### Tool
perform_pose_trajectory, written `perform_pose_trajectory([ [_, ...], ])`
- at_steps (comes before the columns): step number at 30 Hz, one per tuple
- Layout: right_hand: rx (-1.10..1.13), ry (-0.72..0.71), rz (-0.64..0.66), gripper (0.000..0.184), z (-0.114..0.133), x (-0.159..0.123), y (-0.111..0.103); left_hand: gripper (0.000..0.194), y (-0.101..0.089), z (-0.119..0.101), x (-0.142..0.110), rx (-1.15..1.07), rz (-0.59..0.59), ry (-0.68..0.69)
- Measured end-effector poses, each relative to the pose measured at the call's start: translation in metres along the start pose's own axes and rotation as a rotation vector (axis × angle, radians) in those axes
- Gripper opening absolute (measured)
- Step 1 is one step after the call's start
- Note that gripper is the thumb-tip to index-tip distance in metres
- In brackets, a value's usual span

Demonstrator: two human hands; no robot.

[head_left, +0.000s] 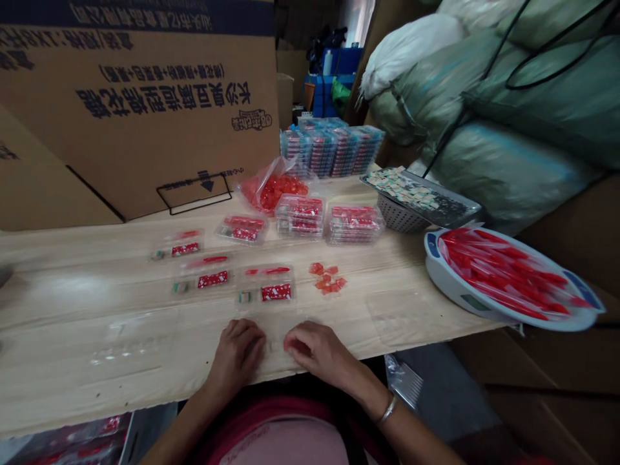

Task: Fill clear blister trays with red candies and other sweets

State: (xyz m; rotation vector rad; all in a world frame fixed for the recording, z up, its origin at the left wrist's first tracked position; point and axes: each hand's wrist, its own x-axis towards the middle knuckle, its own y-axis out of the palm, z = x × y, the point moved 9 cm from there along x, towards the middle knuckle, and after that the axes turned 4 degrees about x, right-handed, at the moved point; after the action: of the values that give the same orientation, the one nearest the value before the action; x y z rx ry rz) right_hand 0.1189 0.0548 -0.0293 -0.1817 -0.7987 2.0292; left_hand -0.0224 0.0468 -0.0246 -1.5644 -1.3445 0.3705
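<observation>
At the table's front edge, my left hand [237, 352] and my right hand [314, 349] face each other with curled fingers. Between them lies a clear plastic tray [275, 332], hard to see against the wood; each hand closes on one side of it. Just beyond are three filled clear trays, the nearest a tray [266, 284] holding a red patterned packet [276, 292], a red stick-like piece and a small greenish piece. A few translucent red pieces [328, 279] lie loose to their right.
Filled boxes are stacked [355, 226] behind, beside a bag of red pieces [278, 190]. A white basin [465, 300] of red wrapped items overhangs the right edge. A metal tray [455, 203] holds small pale pieces. A large carton [159, 142] stands at back left.
</observation>
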Motion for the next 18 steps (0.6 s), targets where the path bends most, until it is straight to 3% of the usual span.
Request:
perform_pose_trajectory([
  [5,-0.039,-0.060,-0.006,0.016,0.009,0.000,0.004,0.013,-0.006,-0.019,0.003,0.074,-0.061,0.088],
  [8,0.033,-0.087,-0.026,0.013,0.008,-0.004,0.000,0.012,0.006,-0.044,0.007,0.058,-0.011,0.208],
  [11,0.083,-0.080,-0.185,0.011,-0.009,-0.009,-0.031,0.010,0.026,-0.050,0.010,0.017,0.114,0.196],
  [14,-0.149,0.029,-0.416,0.017,-0.039,-0.014,-0.074,0.010,0.037,-0.044,0.010,0.015,0.184,0.146],
  [16,-0.350,0.119,-0.450,0.020,-0.055,-0.013,-0.089,0.007,0.038,-0.039,0.010,0.002,0.203,0.118],
  [18,-0.456,0.172,-0.403,0.022,-0.067,-0.010,-0.092,0.009,0.037,-0.036,0.010,-0.017,0.209,0.086],
])
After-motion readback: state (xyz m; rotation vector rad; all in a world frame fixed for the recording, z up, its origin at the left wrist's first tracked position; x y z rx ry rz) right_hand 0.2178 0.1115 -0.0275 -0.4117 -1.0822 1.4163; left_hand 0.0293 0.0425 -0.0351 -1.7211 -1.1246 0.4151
